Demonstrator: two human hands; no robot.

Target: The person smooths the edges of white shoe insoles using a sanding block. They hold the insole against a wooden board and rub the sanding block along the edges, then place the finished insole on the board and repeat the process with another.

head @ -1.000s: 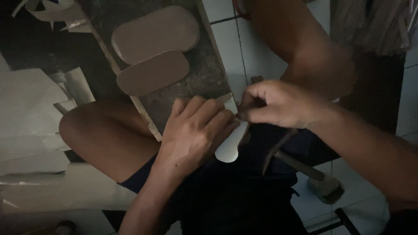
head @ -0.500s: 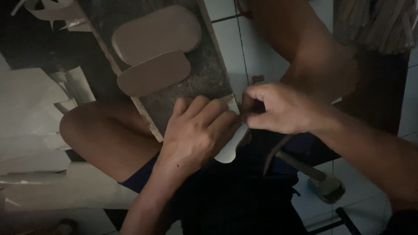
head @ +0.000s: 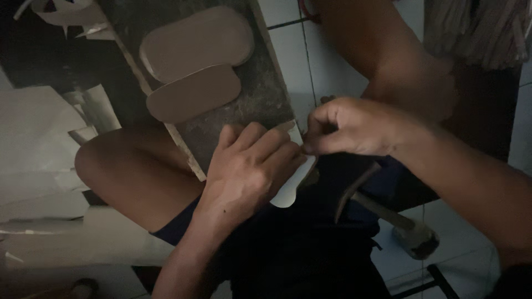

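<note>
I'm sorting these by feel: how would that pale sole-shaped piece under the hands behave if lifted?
The pale sole-shaped piece looks thin and flat, so it is probably light. Its rounded end overhangs the board without visibly drooping, suggesting some stiffness. The left hand presses it down, so it may slide easily.

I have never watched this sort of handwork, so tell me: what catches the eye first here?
In the middle, the left hand presses a pale sole-shaped piece flat against a dark board, while the right hand pinches at its edge. Two tan sole-shaped pieces lie further up the board, and a hammer rests at lower right.
</note>
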